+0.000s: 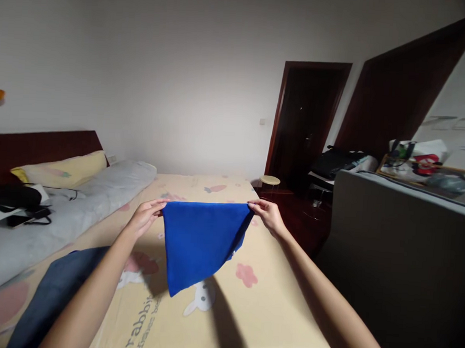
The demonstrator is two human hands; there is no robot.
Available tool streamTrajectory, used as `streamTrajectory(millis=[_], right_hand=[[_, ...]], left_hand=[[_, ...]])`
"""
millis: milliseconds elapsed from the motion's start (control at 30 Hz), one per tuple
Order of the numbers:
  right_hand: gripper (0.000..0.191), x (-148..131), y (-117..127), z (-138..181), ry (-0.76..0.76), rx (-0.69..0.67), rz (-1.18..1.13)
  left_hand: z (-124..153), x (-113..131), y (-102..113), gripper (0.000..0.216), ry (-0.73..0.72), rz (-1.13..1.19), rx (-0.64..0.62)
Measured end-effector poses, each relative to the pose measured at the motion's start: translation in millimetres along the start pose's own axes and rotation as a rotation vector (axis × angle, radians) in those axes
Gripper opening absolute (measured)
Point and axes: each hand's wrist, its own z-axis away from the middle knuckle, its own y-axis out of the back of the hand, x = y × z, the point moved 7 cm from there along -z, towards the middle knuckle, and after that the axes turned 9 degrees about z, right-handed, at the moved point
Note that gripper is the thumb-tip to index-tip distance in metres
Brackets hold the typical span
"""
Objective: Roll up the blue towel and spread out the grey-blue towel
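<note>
A bright blue cloth (202, 240) hangs in front of me, its top edge stretched nearly straight between both hands. My left hand (148, 214) pinches the top left corner. At the top right corner, the fingers of my right hand (268, 215) are closed on the fabric. The lower left corner points down, and the right side folds back on itself. Beneath it spreads a cream bed sheet (283, 313) printed with rabbits and pink shapes. Partly behind my left forearm lies a dark blue piece of fabric (58, 284) on the bed.
A grey quilt (109, 192) and a yellow pillow (67, 169) lie along the headboard (41, 144) at left, with black items on the quilt. To the right stand a round stool (269, 180), a dark door (304, 126) and a grey panel (389, 246) beside a cluttered surface.
</note>
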Motion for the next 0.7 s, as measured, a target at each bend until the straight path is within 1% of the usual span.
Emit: streamTrajectory(millis=[133, 267, 367, 500, 700], right_hand=[[0.047, -20, -4, -13, 0.040, -0.056, -0.010], [0.052, -33, -5, -15, 0.063, -0.060, -0.010], [0.048, -39, -4, -14, 0.065, -0.027, 0.003], [0.049, -40, -3, -12, 0.047, -0.010, 0.007], [0.058, -40, -3, -7, 0.010, -0.091, 0.014]], left_hand=[[6, 27, 4, 0.047, -0.038, -0.037, 0.010], [9, 44, 9, 0.047, -0.083, -0.109, 0.041], [11, 50, 11, 0.046, -0.105, -0.158, 0.067], [13, 55, 8, 0.047, -0.111, -0.201, 0.057], [14, 56, 11, 0.049, -0.103, -0.291, 0.038]])
